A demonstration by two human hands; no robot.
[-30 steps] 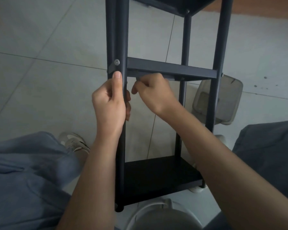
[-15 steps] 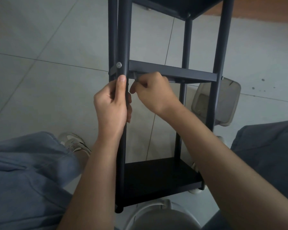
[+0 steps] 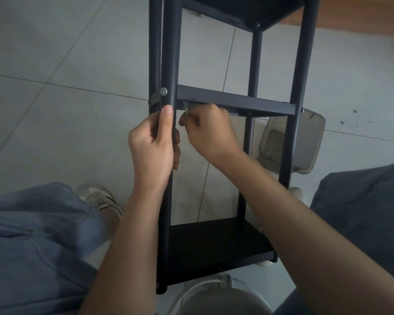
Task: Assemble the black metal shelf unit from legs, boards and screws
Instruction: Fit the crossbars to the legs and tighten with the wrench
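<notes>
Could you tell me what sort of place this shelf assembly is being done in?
Probably an indoor room in a home or similar: the floor is pale grey tile with grout lines, a lidded plastic bin stands on it beyond the black shelf unit, and a wooden edge shows at the top right.

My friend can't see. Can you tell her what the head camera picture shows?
A person's left hand grips the front leg of a black shelf unit just below a silver screw, while the right hand pinches a small metal tool under the middle board. The floor is tiled.
</notes>
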